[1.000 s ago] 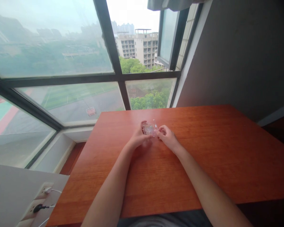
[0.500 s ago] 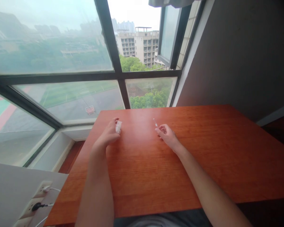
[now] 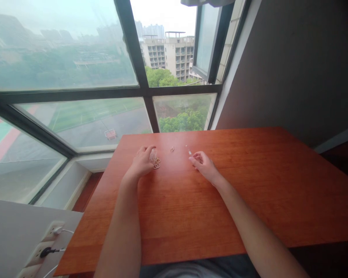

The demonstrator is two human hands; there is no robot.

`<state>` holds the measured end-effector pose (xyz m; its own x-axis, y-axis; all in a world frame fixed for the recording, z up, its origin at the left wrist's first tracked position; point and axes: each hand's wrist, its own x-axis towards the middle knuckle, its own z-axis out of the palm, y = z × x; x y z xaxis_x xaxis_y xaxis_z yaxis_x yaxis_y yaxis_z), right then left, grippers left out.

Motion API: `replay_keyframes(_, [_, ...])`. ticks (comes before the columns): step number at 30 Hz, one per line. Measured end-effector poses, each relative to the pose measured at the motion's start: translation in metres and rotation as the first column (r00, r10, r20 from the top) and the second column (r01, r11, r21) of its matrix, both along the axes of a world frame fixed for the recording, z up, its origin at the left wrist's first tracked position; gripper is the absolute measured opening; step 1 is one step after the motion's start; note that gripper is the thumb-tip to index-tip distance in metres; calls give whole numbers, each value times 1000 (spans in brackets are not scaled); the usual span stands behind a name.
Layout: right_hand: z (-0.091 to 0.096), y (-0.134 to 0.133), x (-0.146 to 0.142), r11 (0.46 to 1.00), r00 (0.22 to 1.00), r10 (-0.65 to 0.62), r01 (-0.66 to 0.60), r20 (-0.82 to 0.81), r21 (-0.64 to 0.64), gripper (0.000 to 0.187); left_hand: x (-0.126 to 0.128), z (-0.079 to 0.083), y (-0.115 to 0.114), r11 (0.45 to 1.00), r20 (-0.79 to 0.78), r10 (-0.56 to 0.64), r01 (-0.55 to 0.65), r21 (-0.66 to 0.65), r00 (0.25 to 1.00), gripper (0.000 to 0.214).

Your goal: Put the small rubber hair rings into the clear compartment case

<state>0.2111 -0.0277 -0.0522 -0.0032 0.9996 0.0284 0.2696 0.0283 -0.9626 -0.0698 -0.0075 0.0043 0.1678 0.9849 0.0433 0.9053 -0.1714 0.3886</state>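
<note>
My left hand is wrapped round a small clear plastic container over the far left part of the wooden table. Several small pale rings lie at the container's near right side, partly overlapping. A little apart from them, farther back, rest a few more rings. Farther right, my right hand pinches a thin, short white stick between thumb and fingers. The stick points up and slightly left; its exact kind is too small to make out.
The reddish-brown table reaches to a dark-framed window at the back. A grey wall rises on the right. Plugs and white cables hang from a socket strip below left.
My left hand has moved right and tipped the clear container toward the table. Several rings now lie on the tabletop beside and beyond it. My right hand has barely moved.
</note>
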Motion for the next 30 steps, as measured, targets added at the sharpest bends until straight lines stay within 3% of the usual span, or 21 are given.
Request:
replay_keyframes(4, [3, 0, 0, 999, 999, -29, 28, 24, 25, 40, 11, -6, 8, 977, 20, 77, -80, 196, 997, 72])
replay_keyframes(6, [4, 2, 1, 996, 995, -80, 78, 53, 47, 39, 31, -7, 17, 956, 11, 113, -112, 272, 994, 73])
replay_keyframes(8, [4, 4, 3, 986, 986, -154, 149, 69, 69, 39, 61, -6, 32, 946, -38, 80, -64, 317, 996, 70])
replay_keyframes(12, [-2, 8, 9, 969, 970, -242, 240, 29, 65, 44, 118, -2, 60, 972, -189, -112, 147, 184, 976, 56])
replay_keyframes(15, [-5, 9, 12, 970, 972, -236, 235, 5, 65, 43, 135, -4, 68, 980, -254, -138, 169, 103, 957, 45])
replay_keyframes(18, [-5, 9, 11, 976, 977, -212, 212, 1, 60, 41, 127, -8, 62, 984, -290, -142, 166, 58, 947, 44])
replay_keyframes(22, [-2, 9, 9, 979, 980, -200, 199, 21, 44, 42, 95, -8, 43, 973, -304, -189, 220, 70, 934, 40])
replay_keyframes(30, [6, 5, 8, 981, 969, -193, 187, 153, 52, 40, 27, 16, 16, 974, -214, -216, 194, -121, 953, 42])
